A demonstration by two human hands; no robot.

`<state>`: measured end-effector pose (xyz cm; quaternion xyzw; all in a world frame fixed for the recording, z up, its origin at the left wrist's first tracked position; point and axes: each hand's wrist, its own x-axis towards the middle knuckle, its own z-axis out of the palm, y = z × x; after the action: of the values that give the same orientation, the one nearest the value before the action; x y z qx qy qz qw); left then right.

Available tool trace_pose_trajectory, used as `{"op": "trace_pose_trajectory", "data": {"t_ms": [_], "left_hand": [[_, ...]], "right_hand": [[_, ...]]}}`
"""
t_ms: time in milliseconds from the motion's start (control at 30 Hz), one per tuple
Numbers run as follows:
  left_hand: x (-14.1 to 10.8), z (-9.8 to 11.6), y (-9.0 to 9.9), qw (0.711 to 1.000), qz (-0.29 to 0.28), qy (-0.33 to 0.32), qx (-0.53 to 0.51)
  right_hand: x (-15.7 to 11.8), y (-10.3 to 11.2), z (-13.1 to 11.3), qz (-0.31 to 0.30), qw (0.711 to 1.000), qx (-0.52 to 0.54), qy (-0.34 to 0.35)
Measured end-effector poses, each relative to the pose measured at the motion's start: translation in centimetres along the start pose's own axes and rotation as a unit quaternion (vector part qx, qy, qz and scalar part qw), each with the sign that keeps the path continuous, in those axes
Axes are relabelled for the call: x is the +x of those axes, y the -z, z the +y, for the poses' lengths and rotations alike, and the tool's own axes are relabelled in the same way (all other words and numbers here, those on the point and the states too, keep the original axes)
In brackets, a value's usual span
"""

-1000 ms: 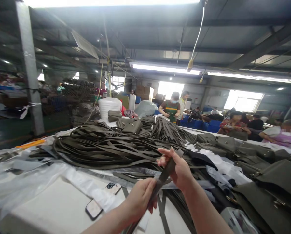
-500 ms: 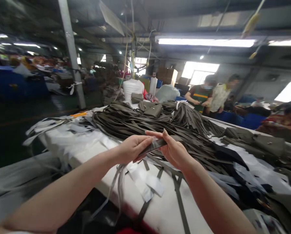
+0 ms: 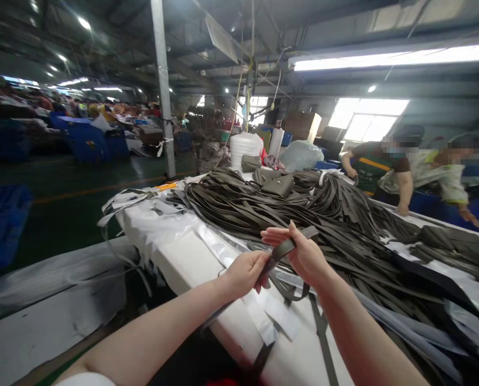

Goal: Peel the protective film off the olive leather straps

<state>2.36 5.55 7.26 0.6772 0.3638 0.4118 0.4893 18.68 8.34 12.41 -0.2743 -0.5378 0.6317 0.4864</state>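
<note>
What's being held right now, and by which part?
A dark strap: the left hand pinches it partway along; it also passes through the right hand, whose grip is unclear.

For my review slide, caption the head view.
Left hand pinches a dark strap running to the right hand, near piled straps.

Bare fingers and forearms show, with a white sleeve edge at left.

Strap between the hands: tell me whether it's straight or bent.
Bent: the strap visibly curves between the left hand and right hand.
</note>
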Motion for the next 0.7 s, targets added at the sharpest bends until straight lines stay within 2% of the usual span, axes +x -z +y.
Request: {"op": "trace_pose_trajectory", "data": {"t_ms": [100,167,233,300,433,500,633,700], "left_hand": [[0.7,-0.4,-1.4,0.999,-0.013,-0.036,-0.003],[1.0,-0.3,-1.7,0.998,-0.023,-0.043,0.025],[1.1,0.1,-1.9,0.997,-0.034,-0.038,0.061],[1.3,0.7,-2.1,0.996,-0.047,-0.031,0.067],[1.9,1.4,-2.9,0.998,-0.053,-0.030,-0.001],[2.1,1.6,-3.3,0.998,-0.053,-0.037,-0.021],[2.2,2.3,-3.1,0.996,-0.065,-0.051,0.037],[2.1,3.1,-2.7,0.993,-0.080,-0.057,0.071]], "right_hand": [[-1.5,0.3,0.1,0.034,0.998,-0.051,-0.016],[-2.2,1.2,-0.6,0.091,0.995,-0.030,0.023],[-2.6,2.3,-1.7,0.124,0.989,0.009,0.078],[-2.9,3.0,-2.5,0.120,0.988,-0.002,0.098],[-3.3,2.8,-2.5,0.074,0.992,-0.092,0.050],[-3.5,2.6,-2.2,0.073,0.990,-0.110,0.048],[-4.1,2.5,-2.7,0.123,0.981,-0.125,0.087],[-4.2,2.0,-2.9,0.103,0.982,-0.134,0.089]]}}
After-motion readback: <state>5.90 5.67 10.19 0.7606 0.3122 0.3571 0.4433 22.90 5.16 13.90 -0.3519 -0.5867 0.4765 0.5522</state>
